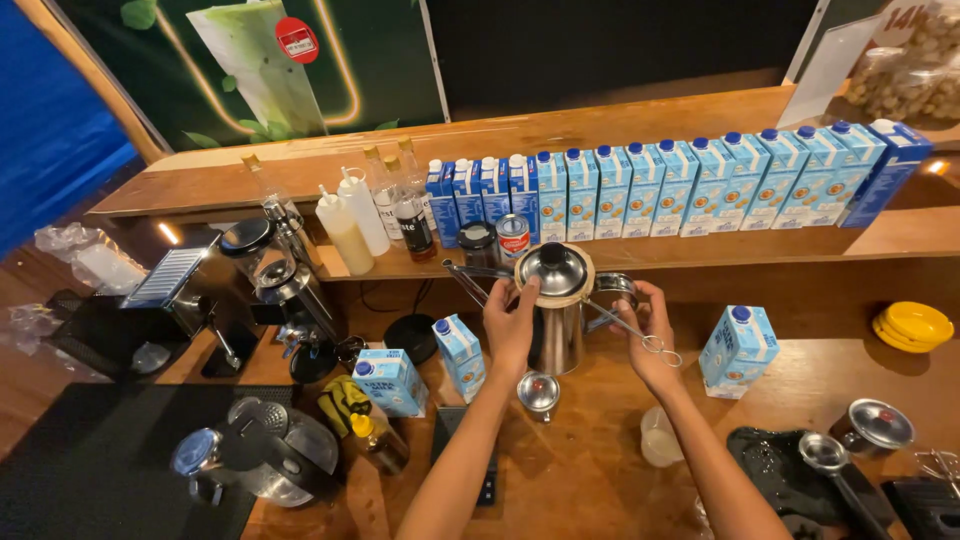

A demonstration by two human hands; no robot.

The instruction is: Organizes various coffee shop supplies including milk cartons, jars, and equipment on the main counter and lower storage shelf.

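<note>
Steel pot (556, 335): you are gripping its cloth-lined rim with your left hand (510, 322), while your right hand (650, 335) is clamping wire tongs (630, 328) beside it.

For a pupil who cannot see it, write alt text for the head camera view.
A person's left hand and right hand grip a tall steel pot on a wooden counter, the right also holding metal tongs. Behind, a row of blue-and-white cartons lines a shelf.
</note>
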